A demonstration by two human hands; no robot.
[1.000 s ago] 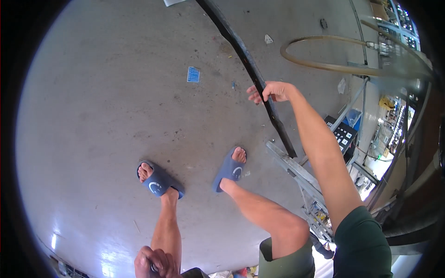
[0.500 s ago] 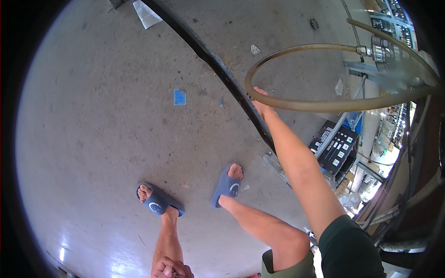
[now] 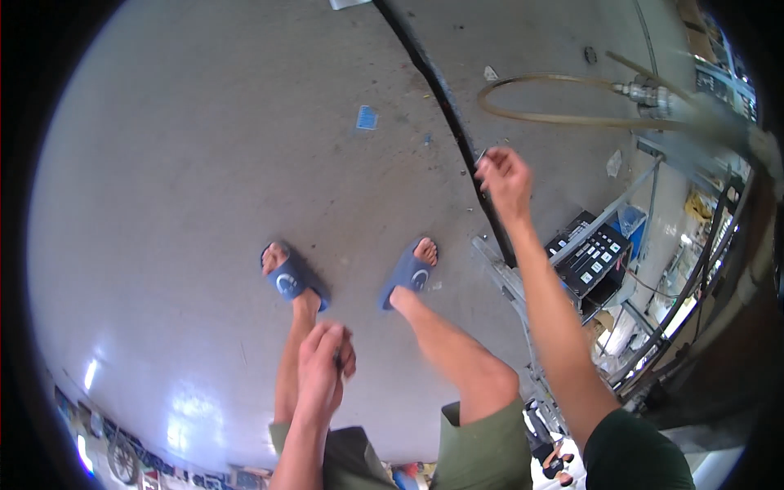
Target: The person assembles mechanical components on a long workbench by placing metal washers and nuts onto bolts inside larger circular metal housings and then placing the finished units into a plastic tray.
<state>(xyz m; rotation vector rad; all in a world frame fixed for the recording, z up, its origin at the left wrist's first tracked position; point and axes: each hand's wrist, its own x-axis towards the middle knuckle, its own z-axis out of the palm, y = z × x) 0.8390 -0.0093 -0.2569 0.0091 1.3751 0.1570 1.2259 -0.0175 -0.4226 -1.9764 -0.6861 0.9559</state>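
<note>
Hard to tell what the left hand (image 3: 324,369) has — fingers curled loosely over something small and dark, mostly hidden, down in front of the left leg. The right hand (image 3: 505,175) is raised out ahead, fingers pinched together on the edge of the black tyre (image 3: 445,98), right where it curves past. The tyre is a thin black band arcing from the top edge of the frame down toward the metal stand (image 3: 510,282); its lower end is hidden behind the forearm. A tan wheel rim (image 3: 563,121) hangs just beyond the hand — its right side blurs out near the hub. Blue slippers (image 3: 287,280) on grey concrete floor (image 3: 180,180); a small blue scrap (image 3: 367,118) lies well apart.
</note>
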